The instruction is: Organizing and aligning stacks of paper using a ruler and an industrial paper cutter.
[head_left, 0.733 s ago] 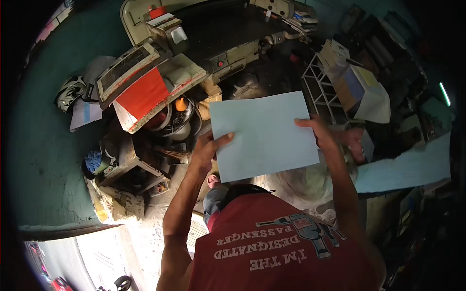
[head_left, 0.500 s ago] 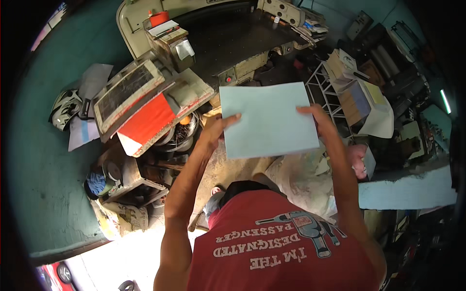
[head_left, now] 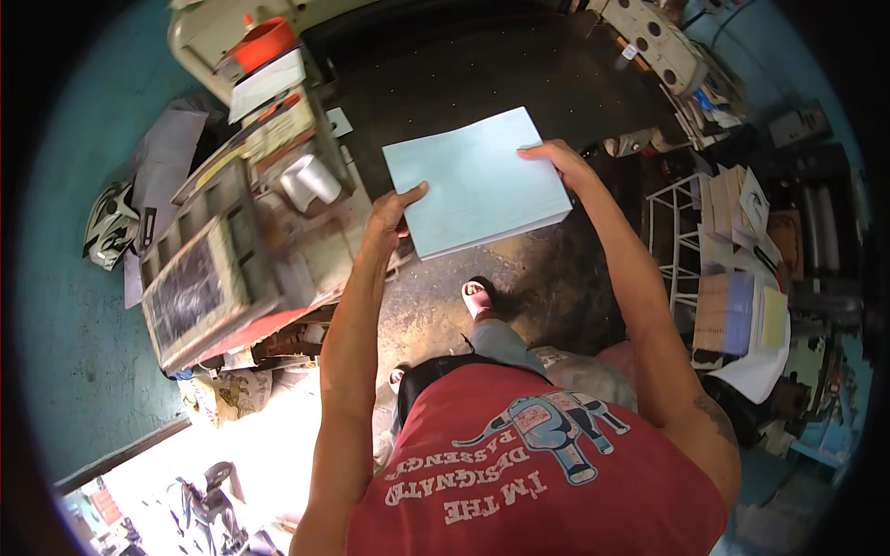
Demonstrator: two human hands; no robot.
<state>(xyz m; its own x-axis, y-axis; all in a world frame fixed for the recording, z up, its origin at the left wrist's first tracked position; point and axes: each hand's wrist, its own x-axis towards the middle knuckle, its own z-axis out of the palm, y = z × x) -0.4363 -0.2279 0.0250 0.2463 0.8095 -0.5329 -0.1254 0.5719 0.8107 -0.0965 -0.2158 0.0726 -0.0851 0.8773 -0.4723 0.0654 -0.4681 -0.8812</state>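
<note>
Between my two hands is a thick stack of pale blue paper (head_left: 477, 185), held out in front of me and tilted a little. My left hand (head_left: 394, 215) grips its left edge, thumb on top and fingers underneath, mostly hidden. On the far right side my right hand (head_left: 561, 162) clasps the stack the same way, its thumb lying on the top sheet. The cut edges of many sheets show along the near side. Beyond the stack lies the dark flat table of a large machine (head_left: 445, 74).
A cluttered bench (head_left: 306, 241) with a framed panel (head_left: 190, 287) and a red container (head_left: 264, 44) stands to the left. At right, a white wire rack (head_left: 675, 241) is beside piles of paper (head_left: 728, 310). My foot (head_left: 476, 296) is on the stained floor (head_left: 426, 320).
I have stepped forward and turned, so the dark machine table is nearer and the side bench has shifted. Both hands still hold the paper stack, which is now more tilted.
</note>
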